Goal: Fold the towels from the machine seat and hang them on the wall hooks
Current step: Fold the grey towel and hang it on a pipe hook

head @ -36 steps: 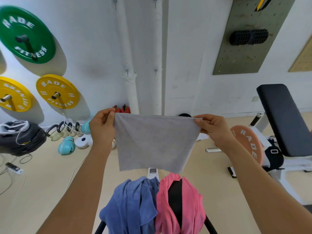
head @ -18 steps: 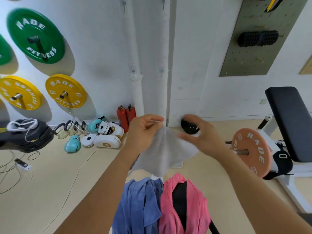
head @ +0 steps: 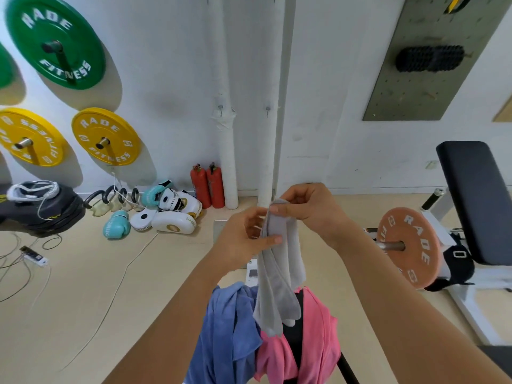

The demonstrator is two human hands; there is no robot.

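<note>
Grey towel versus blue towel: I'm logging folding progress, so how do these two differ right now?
The grey towel hangs in the air as a narrow folded strip, while the blue towel lies bunched and unfolded, draped over the machine seat. The left hand and right hand both pinch the grey one near its top; nothing holds the blue one. The grey is pale, the blue stronger in colour. Neither is on a wall hook.
</note>
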